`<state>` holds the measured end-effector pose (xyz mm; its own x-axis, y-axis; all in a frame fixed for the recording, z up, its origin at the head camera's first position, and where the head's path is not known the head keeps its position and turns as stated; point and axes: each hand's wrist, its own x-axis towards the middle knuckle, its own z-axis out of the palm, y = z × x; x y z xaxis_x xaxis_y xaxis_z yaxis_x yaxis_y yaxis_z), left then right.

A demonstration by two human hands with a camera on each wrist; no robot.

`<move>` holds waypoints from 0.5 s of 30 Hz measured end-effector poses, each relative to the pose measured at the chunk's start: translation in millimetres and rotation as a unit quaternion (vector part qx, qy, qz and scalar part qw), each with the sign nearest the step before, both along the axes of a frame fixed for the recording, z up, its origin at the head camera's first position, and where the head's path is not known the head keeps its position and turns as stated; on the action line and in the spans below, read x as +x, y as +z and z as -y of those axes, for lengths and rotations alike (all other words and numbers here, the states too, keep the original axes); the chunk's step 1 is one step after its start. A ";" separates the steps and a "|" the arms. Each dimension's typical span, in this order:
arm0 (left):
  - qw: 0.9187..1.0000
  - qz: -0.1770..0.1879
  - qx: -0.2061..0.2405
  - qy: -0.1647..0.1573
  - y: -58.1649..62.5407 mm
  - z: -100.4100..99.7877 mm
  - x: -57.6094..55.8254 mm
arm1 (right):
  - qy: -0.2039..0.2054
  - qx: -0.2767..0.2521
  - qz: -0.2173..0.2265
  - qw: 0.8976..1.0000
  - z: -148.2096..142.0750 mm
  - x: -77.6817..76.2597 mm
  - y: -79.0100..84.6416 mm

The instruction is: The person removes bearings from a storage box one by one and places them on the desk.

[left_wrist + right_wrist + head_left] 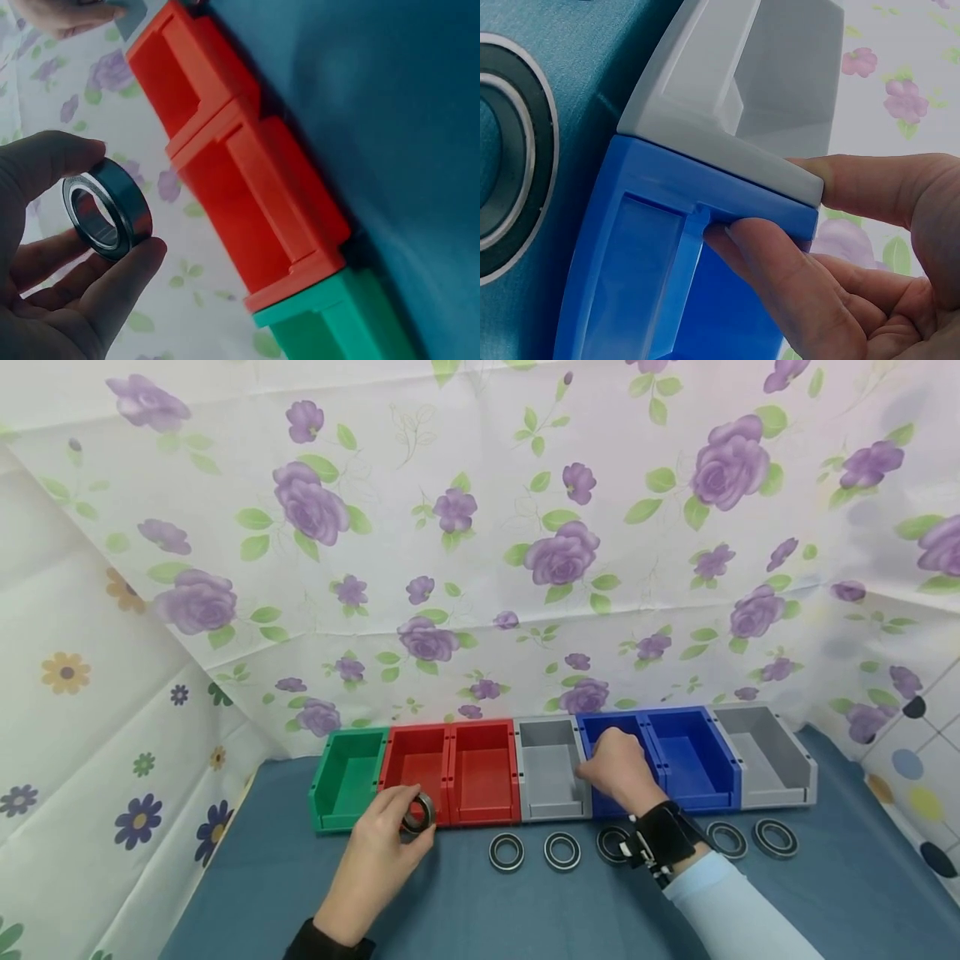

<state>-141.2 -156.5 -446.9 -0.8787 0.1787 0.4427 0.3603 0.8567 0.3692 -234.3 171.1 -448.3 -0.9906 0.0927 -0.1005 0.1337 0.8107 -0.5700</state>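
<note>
My left hand (375, 850) pinches a ball bearing (132, 196) between thumb and fingers, holding it up in front of the left red bin (416, 752). In the left wrist view the bearing's dark ring and metal outer surface show clearly. My right hand (621, 770) grips the adjoining side walls of the middle grey bin (727, 154) and the left blue bin (660, 176). Its thumb is on the grey side and its curled fingers reach into the blue bin, as the right wrist view shows.
A green bin (352, 772), a second red bin (483, 760), another blue bin (686, 752) and a grey bin (765, 747) complete the row against a flowered cloth. Several bearings (494, 853) lie on the blue tablecloth (465, 910) before the bins, one partly behind my right wrist.
</note>
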 end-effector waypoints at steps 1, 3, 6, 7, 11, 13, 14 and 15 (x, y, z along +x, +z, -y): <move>1.000 0.004 -0.003 -0.002 -1.4 -1.2 1.0 | 0.000 0.000 0.000 1.000 0.0 -0.1 0.4; 1.000 0.014 -0.010 -0.006 -4.9 -3.2 2.9 | -0.001 0.002 0.003 1.000 0.0 -0.6 1.1; 0.999 0.025 -0.018 -0.013 -11.2 -6.2 5.0 | -0.003 0.004 0.006 1.000 -0.2 -1.2 1.8; 0.999 0.027 -0.017 -0.017 -13.2 -7.1 5.6 | -0.002 0.004 0.007 1.000 -0.3 -1.3 2.0; 0.999 0.038 -0.012 -0.029 -21.2 -10.9 8.1 | -0.005 0.005 0.009 1.000 -0.2 -1.4 1.4; 0.998 0.046 -0.014 -0.031 -24.4 -12.6 9.7 | -0.002 0.005 0.007 1.000 0.0 -1.1 0.8; 0.998 0.051 -0.017 -0.031 -26.1 -13.3 10.5 | -0.003 0.004 0.007 1.000 0.2 -1.1 0.4; 0.998 0.057 -0.021 -0.030 -27.7 -14.0 11.2 | -0.001 0.002 0.007 1.000 0.4 -1.1 0.1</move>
